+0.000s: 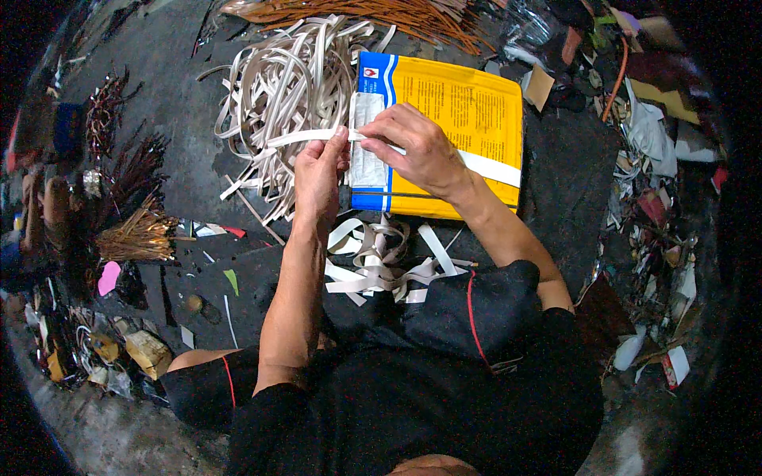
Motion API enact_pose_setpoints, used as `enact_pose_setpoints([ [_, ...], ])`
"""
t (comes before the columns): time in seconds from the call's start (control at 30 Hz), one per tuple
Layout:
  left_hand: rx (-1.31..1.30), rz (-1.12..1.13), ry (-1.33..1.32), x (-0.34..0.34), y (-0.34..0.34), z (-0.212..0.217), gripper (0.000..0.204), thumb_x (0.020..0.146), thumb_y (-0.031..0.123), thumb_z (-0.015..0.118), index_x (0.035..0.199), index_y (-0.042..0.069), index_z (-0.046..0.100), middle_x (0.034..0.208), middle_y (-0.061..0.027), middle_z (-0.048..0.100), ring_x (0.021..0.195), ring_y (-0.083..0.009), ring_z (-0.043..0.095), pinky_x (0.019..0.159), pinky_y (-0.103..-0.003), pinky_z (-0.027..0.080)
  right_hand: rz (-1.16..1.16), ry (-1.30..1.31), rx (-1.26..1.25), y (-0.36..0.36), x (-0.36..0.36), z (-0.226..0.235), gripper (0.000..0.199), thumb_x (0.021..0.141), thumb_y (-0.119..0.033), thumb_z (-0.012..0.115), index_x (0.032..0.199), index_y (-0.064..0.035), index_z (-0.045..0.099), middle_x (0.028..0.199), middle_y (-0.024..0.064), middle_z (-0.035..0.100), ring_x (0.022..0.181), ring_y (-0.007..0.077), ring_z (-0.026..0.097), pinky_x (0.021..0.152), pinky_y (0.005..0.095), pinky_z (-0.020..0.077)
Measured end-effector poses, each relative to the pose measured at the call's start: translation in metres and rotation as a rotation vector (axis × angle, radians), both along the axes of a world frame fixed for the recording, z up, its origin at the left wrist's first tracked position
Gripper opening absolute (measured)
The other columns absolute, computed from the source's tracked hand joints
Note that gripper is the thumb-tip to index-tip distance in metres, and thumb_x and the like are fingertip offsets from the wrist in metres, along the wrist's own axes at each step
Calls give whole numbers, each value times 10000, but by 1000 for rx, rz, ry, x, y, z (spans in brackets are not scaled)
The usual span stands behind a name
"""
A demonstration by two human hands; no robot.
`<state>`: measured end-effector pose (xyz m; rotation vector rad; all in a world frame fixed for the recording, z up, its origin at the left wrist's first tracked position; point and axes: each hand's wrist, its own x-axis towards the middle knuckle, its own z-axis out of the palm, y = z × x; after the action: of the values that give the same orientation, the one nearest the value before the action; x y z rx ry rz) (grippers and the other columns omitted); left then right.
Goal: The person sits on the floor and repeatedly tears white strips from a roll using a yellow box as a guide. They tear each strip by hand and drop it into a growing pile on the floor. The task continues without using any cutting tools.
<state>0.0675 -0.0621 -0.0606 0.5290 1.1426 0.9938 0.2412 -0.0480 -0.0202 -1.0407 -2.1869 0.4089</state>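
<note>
A flat white strip [300,138] runs across the front of me. My left hand [320,170] pinches it between thumb and fingers. Just to the right, my right hand [414,151] has its fingertips closed on the same strip. Beneath my right hand lies a yellow and blue rectangular container [456,103] with a pale patch [370,168] on its left end. Another white length [494,168] crosses its right side; my right hand hides whether the two join. A large tangle of off-white strips [294,75] sits beyond my left hand.
Short white strip pieces [373,274] lie between my legs and the container. Orange-brown strands [381,14] stretch along the far side. Bundles of brown strands [139,230] are at left, near a pink scrap [109,278]. Mixed scrap [651,206] heaps up along the right.
</note>
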Motion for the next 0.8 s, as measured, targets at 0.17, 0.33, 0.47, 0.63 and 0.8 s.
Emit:
enact_pose_setpoints([
  [0.17,-6,17,-53,-10,7,-22,214,892,226,663,845,22,620,741,-9,595,596,-34,466,515,-164,348,-11,-6,13,-1,2,-2,157,776,-81,720,919,-34,673,848,85,612,789,244,604,693,343,502],
  [0.33,-21,25,-31,-28,18,-57,223,881,227,676,850,14,622,739,-20,603,580,-40,466,506,-161,342,9,-11,15,-1,4,-1,164,775,-77,720,928,-35,675,847,83,611,784,241,603,678,336,503],
  [0.47,-65,55,-63,-49,28,-81,228,878,221,680,896,7,606,759,-21,587,615,-58,490,505,-174,358,18,1,27,1,1,-3,160,772,-71,720,921,-34,674,845,85,610,782,241,601,679,339,503],
  [0.63,-120,209,-435,-36,18,-39,319,922,325,604,976,10,587,801,-31,568,669,-95,508,590,-204,394,2,-16,73,1,1,-4,151,756,-55,721,892,-28,663,842,88,608,777,250,598,679,344,502],
  [0.8,100,9,193,4,-3,12,285,907,302,632,867,20,636,690,18,543,598,-57,433,555,-204,330,23,-39,78,2,-2,-3,161,749,-38,706,899,-26,647,837,95,603,778,261,591,687,351,501],
])
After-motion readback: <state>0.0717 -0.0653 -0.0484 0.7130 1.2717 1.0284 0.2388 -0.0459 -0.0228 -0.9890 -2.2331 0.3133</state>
